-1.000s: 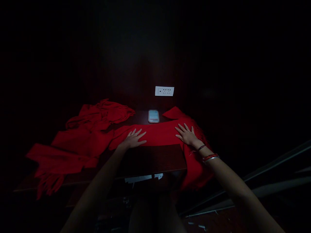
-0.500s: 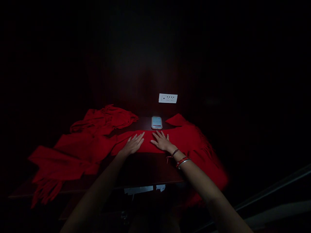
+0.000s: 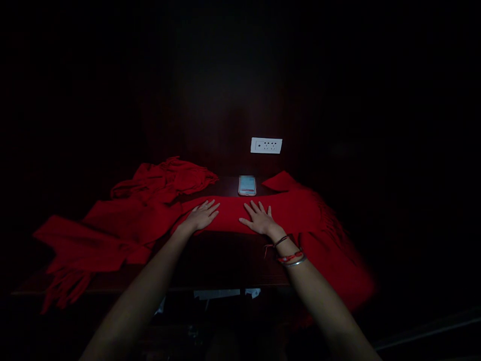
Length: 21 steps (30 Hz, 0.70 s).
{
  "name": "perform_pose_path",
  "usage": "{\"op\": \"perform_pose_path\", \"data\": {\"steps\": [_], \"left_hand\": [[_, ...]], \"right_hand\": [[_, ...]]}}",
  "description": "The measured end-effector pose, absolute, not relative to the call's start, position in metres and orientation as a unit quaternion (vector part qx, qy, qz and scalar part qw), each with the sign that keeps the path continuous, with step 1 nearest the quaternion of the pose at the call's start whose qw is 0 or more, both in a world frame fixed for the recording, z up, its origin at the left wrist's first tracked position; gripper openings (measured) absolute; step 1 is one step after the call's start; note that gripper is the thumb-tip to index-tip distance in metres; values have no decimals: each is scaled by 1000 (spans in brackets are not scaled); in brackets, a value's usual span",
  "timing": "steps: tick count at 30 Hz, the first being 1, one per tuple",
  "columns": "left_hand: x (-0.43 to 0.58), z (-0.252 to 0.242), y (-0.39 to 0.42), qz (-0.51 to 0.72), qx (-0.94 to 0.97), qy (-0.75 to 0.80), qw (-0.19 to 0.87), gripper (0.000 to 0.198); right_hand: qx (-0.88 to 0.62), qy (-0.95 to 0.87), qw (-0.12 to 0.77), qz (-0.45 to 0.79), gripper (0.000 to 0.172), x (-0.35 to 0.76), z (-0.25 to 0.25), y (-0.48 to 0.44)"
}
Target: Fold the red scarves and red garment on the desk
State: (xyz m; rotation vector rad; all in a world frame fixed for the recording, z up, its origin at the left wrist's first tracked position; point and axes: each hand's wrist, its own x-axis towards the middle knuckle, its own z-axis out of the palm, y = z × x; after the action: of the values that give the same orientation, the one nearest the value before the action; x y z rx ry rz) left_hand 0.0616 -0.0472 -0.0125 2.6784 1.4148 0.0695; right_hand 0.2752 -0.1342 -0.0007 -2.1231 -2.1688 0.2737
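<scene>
A red fringed scarf lies stretched across the dark table, with a flat band in the middle. My left hand rests palm down on this band, fingers spread, a ring on one finger. To its right, my right hand also lies flat on the cloth with its fingers apart; bracelets circle that wrist. At the left the red fabric is rumpled, with tassels over the front edge. On the right more red cloth spreads out and hangs toward me, partly behind my right forearm.
A lit phone lies on the table just beyond the scarf. A white socket panel is on the dark wall behind. Bunched red cloth sits at the back left. Pale papers show under the table edge. The surroundings are very dark.
My hands have moved a little farther apart on the scarf, the left one leftward and the right one rightward. The view has shifted slightly.
</scene>
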Motion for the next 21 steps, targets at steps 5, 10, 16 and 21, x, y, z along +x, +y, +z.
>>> {"op": "perform_pose_path", "data": {"steps": [5,10,16,21], "left_hand": [[59,-17,-43,22,890,453,40,60],[48,-15,-39,36,896,440,45,64],[30,-18,-36,115,884,451,39,62],[26,-18,-39,171,889,423,30,56]], "right_hand": [[-638,-755,1,151,78,271,4,-138],[-643,-735,-62,206,80,276,11,-140],[-619,-746,-66,237,83,288,19,-146],[-589,-763,-65,259,81,299,26,-151]]}}
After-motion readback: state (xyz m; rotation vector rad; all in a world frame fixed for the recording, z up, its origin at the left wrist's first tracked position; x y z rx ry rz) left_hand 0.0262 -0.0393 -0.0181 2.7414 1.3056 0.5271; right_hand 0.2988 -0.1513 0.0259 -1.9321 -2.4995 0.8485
